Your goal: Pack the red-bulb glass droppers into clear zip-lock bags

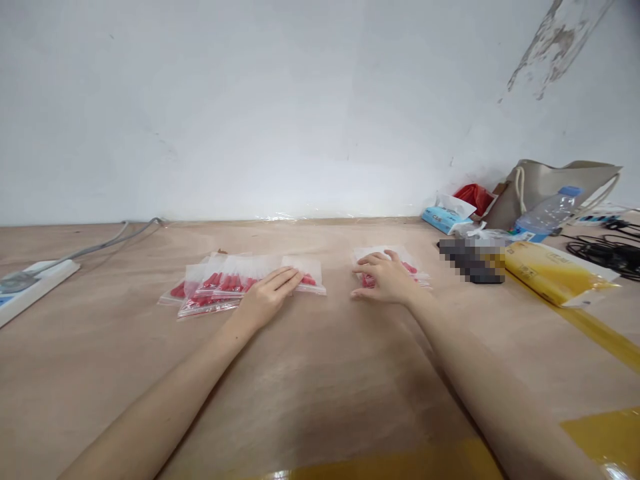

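Note:
Several small clear zip bags of red pieces (220, 283) lie overlapped in a row on the wooden table (310, 373). My left hand (267, 293) rests flat on the right end of that row, fingers stretched over the last bag (311, 279). To the right, a separate bag of red pieces (413, 268) lies alone, and my right hand (383, 277) lies on it with fingers bent, pressing it down. Neither hand has lifted anything.
A white power strip (30, 283) with grey cable sits at the left edge. At the right stand a tissue pack (445, 217), a red bag (474, 197), a beige tote (555, 183), a water bottle (547, 213), a yellow packet (555, 272) and black cables (607, 253).

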The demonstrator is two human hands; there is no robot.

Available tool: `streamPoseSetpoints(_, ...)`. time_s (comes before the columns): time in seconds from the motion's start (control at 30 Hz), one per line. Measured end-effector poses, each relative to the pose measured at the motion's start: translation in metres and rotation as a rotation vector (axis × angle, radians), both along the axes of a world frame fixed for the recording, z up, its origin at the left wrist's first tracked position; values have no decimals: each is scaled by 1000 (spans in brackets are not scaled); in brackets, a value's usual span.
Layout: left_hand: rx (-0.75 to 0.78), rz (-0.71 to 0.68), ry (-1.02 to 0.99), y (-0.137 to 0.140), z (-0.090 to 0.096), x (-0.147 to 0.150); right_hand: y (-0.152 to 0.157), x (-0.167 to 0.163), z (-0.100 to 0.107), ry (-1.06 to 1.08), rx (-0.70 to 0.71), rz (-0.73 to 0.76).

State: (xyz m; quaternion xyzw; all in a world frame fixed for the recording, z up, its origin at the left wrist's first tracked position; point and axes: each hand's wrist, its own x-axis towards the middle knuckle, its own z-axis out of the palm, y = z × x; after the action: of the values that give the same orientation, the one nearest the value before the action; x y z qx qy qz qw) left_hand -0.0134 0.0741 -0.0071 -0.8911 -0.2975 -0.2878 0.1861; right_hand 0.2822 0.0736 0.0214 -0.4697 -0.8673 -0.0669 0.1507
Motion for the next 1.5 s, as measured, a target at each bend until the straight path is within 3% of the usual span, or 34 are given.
streamPoseSetpoints(0.13, -260, 250, 152, -2, 27, -18, 9, 31, 6, -61, -175, -155)
streamPoseSetpoints(0.3, -435, 329, 250, -9, 59, -34, 18, 44, 2, 17, -277, -37)
streamPoseSetpoints(0.37, -471, 355, 251, -11, 60, -29, 21, 45, 0, 23, -257, -19)
streamPoseSetpoints(0.47, -382, 417, 226, -11, 47, -12, 26, 46, -4, 27, -221, -4)
streamPoseSetpoints(0.6, -554, 387, 321, -9, 33, -2, 28, 41, -7, 107, -127, -66)
streamPoseSetpoints(0.73, -751, 382, 338, -8, 46, -14, 22, 17, -11, 297, 23, -127)
streamPoseSetpoints(0.87, -866, 470, 331, -9, 61, -22, 8, -21, -24, 413, 62, -14)
streamPoseSetpoints(0.93, -823, 483, 298, -10, 59, -19, 2, -38, -33, 425, 79, 49)
streamPoseSetpoints(1.0, -681, 436, 212, -12, 51, -9, -3, -50, -42, 409, 93, 107)
streamPoseSetpoints(1.07, -490, 323, 59, -13, 36, 4, -5, -58, -48, 398, 98, 158)
streamPoseSetpoints(1.17, -393, 115, -101, -14, 12, 23, -7, -63, -53, 451, 105, 204)
streamPoseSetpoints(1.33, -239, -32, -78, -10, -11, 35, -8, -64, -53, 527, 70, 302)
streamPoseSetpoints(1.4, -183, -26, -59, -7, -13, 34, -8, -63, -51, 510, 65, 269)
streamPoseSetpoints(1.5, -130, -11, -24, -6, -11, 32, -9, -61, -49, 443, 115, 97)
